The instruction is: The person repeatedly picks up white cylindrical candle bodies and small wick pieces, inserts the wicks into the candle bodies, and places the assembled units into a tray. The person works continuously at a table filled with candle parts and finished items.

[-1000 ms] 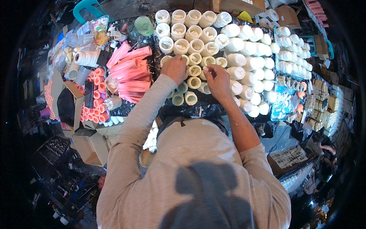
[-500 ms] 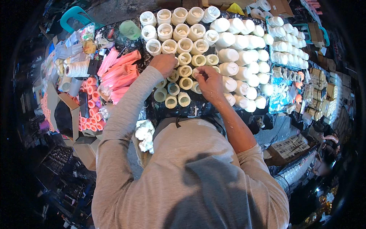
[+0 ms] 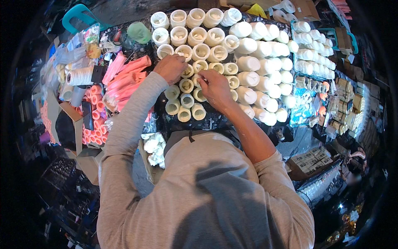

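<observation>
Several open-topped cream-white cups (image 3: 196,36) stand in close rows on a dark table, many with pale pieces inside. My left hand (image 3: 171,68) is over the left side of these rows, fingers curled down by a cup's rim; what they hold, if anything, is hidden. To its right, my right hand (image 3: 215,87) reaches in above the smaller cups, thumb and fingers pinched together over one near the middle. Anything between those fingertips is too small to make out. Nearest my body, a small cup (image 3: 198,111) shows its open mouth.
Rounded white pieces (image 3: 248,63) fill the right of the table, beside trays with more white rolls (image 3: 304,54). On the left lie pink tubes (image 3: 124,79), a spool of white string (image 3: 80,76) and an open cardboard box (image 3: 74,112). A green bag (image 3: 139,32) sits at the far left.
My right hand has shifted left across the small cups, its fingertips now closer to my left hand. My left hand has moved slightly left. The cups appear unmoved.
</observation>
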Motion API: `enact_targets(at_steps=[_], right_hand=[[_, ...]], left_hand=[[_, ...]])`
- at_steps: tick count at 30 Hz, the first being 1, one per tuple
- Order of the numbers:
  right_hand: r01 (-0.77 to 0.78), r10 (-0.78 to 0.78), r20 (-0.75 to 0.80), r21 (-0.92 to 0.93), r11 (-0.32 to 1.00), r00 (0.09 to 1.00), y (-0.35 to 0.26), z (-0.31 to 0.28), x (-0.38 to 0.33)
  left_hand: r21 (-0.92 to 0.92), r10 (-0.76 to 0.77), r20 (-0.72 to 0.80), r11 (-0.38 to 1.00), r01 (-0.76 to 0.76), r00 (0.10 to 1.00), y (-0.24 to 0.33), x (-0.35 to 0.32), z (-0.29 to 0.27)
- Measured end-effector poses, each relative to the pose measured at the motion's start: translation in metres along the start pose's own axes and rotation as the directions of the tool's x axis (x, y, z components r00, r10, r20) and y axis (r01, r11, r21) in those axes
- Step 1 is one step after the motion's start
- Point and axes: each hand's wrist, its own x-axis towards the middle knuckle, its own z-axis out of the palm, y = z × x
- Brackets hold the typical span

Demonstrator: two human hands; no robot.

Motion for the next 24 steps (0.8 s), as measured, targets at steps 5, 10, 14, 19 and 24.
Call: enact_targets(at_steps=[5,10,14,19,24], right_hand=[[0.046,-0.031,0.101,-0.152,0.987,0.994,-0.008,0.021,0.023],[0.040,0.008,0.190,-0.247,0.968,0.982,-0.005,0.029,0.023],[-0.011,0.033,0.116,-0.189,0.982,0.993,-0.003,0.023,0.016],[-0.024,0.043,0.119,-0.160,0.987,0.992,-0.006,0.015,0.012],[-0.019,0.021,0.017,-0.111,0.994,1.000,-0.001,0.000,-0.015]], left_hand=[[-0.028,-0.035,-0.004,0.999,0.035,0.999,0.000,-0.001,0.000],[-0.059,-0.045,0.005,0.997,0.045,0.999,-0.001,0.001,-0.001],[-0.059,-0.061,-0.003,0.996,0.061,0.998,0.001,0.001,-0.001],[-0.085,-0.088,0.016,0.992,0.089,0.996,-0.002,0.000,0.004],[0.020,-0.078,0.047,0.997,0.078,0.996,-0.006,-0.003,0.012]])
